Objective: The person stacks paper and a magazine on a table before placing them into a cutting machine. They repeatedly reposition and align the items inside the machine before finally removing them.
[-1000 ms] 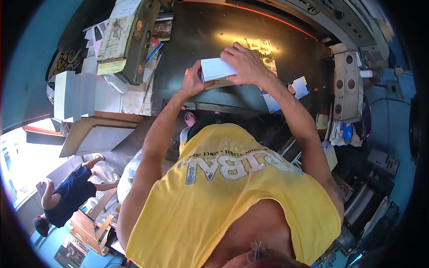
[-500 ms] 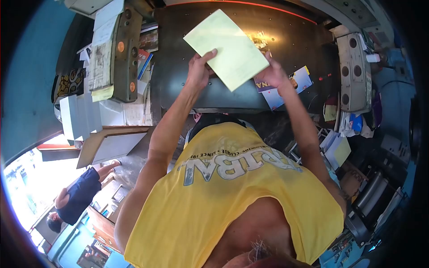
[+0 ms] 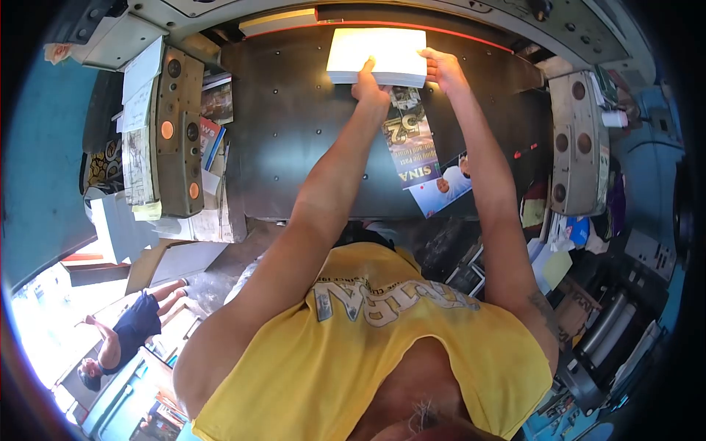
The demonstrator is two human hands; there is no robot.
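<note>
A thick stack of blank paper [image 3: 379, 48] lies at the far side of the dark metal table [image 3: 294, 110], squared with its back edge. My left hand [image 3: 370, 82] grips its near edge, thumb on top and fingers beneath. At the right end of the stack, my right hand [image 3: 444, 71] has its bent fingers pressed against the side near the far corner. Below the stack, a printed booklet cover [image 3: 413, 140] and a blue printed sheet [image 3: 445, 187] overlap on the table.
Metal machine blocks with round knobs stand at the left [image 3: 179, 132] and right [image 3: 579, 140] table ends. A red strip [image 3: 471, 42] runs along the back edge. Papers crowd both sides. At lower left, another person [image 3: 132, 323] stands near a bright doorway.
The paper has moved away from me to the back of the table and turned from slanted to straight. Both arms now reach farther forward, uncovering the booklet cover.
</note>
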